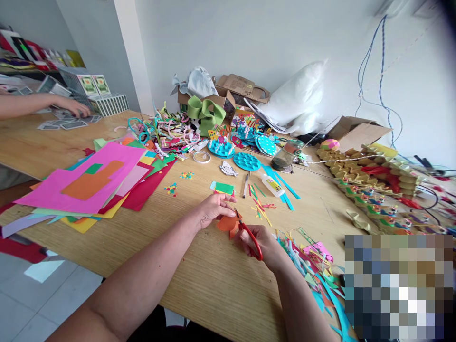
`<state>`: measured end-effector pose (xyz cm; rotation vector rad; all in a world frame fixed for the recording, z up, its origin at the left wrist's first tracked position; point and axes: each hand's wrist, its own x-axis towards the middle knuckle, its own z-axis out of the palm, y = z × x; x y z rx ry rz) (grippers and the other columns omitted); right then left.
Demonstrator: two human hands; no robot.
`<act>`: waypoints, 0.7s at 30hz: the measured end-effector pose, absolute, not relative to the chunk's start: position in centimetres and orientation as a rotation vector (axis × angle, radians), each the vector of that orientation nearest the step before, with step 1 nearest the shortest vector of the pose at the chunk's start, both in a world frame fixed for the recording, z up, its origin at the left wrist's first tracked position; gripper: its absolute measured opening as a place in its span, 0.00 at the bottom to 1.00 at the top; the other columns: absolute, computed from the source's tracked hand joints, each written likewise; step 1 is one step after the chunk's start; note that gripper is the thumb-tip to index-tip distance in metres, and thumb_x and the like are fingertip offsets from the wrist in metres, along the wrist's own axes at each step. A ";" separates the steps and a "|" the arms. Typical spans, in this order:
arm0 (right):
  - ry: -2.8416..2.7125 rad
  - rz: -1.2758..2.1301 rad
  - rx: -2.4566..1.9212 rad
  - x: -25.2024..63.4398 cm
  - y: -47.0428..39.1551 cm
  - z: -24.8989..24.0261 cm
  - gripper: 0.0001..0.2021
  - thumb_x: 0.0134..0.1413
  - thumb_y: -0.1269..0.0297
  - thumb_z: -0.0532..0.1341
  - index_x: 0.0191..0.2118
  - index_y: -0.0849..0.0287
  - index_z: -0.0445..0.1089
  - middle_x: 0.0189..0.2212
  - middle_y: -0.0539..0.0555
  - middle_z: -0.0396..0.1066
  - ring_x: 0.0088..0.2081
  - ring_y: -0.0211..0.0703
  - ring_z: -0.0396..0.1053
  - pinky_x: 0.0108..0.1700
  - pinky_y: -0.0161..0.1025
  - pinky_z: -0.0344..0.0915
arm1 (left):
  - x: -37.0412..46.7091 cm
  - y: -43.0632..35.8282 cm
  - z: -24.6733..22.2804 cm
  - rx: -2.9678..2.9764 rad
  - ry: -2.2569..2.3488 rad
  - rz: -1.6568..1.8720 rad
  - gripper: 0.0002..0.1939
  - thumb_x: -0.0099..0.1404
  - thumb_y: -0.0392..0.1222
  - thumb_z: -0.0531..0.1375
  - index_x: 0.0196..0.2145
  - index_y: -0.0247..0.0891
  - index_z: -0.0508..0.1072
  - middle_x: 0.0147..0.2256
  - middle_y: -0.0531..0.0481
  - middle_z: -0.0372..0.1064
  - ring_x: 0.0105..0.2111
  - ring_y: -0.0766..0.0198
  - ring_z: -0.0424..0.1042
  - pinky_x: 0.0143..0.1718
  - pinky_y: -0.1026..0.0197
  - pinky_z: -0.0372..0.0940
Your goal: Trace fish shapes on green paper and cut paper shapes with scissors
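Observation:
My left hand (215, 209) pinches a piece of orange paper (227, 223) above the table. In my right hand (261, 242) is a pair of scissors (254, 243) with red handles, its blades at the orange paper's right edge. A partly cut strip of the paper hangs below the blades. Just beyond my hands lie small green and yellow paper rectangles (223, 188), a pen (245, 185) and thin coloured paper strips (261, 209). A white glue bottle (272, 185) rests on its side near blue strips (283, 183). Behind them sits a fish-shaped paper cutout (228, 168).
Stacked coloured paper sheets (85, 180) cover the left side. Paper scraps (313, 261) lie right of my right arm. Blue scalloped discs (247, 161), a glass jar (285, 159) and egg cartons (366, 171) stand farther back. Another person's hand (73, 105) touches cards at the far left.

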<state>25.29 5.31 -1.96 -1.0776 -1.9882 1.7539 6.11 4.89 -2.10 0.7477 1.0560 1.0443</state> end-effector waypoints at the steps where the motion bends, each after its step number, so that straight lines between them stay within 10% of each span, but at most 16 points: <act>1: -1.997 1.750 -1.073 25.3 5.3 -2.0 0.28 0.47 0.36 0.58 0.23 0.62 0.63 0.14 0.47 0.59 0.16 0.31 0.52 0.19 0.32 0.46 | 6.1 4.9 -2.1 0.750 1.054 1.042 0.27 0.42 0.32 0.67 0.43 0.34 0.70 0.27 0.54 0.70 0.26 0.68 0.68 0.28 0.65 0.56; 21: -1.975 1.744 -1.124 25.2 5.1 -1.5 0.28 0.44 0.35 0.59 0.24 0.61 0.65 0.13 0.46 0.57 0.16 0.32 0.53 0.19 0.33 0.47 | 6.1 5.2 -3.1 0.763 0.953 1.111 0.25 0.41 0.32 0.69 0.40 0.33 0.71 0.26 0.51 0.72 0.28 0.67 0.70 0.36 0.63 0.58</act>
